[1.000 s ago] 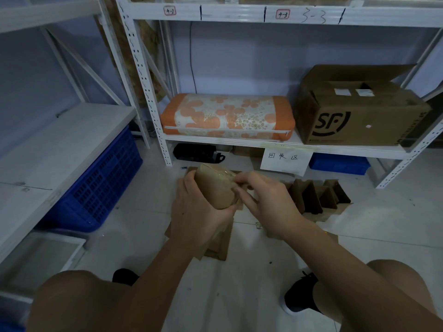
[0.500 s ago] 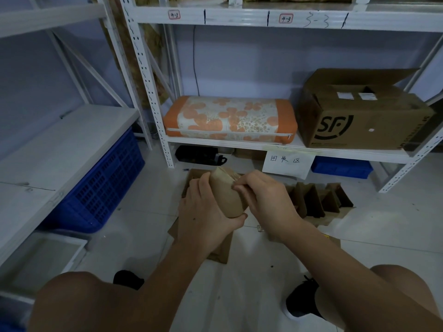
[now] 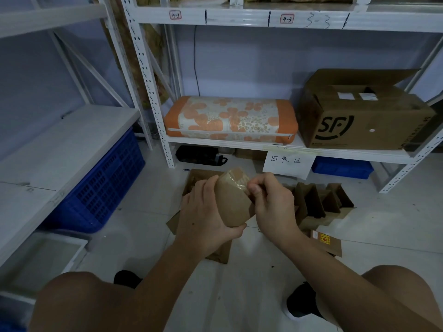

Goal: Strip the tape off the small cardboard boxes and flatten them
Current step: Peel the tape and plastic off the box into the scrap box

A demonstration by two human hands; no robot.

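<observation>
Both hands busy: left hand (image 3: 203, 219) grips small box (image 3: 233, 202), right hand (image 3: 273, 207) pinches tape (image 3: 239, 182) (carton (image 3: 359, 116) reads "SF").

Dim, cool and bluish throughout, with no lamp in view and no hard shadows, only soft dark patches under the white metal shelving rack (image 3: 239, 144). Faint sheen on the pale tiled floor (image 3: 251, 238) below the hands and a dull gleam on the clear tape (image 3: 236, 179) across the small brown cardboard box (image 3: 233, 204). Strong wide-angle bending at the edges: shelf posts lean and curve outward. Slightly soft overall, with bare knees at the bottom corners large and smeared. Handwriting on the white paper sign (image 3: 288, 161) legible, finer print on the large brown shipping carton (image 3: 364, 116) too small to read.
</observation>
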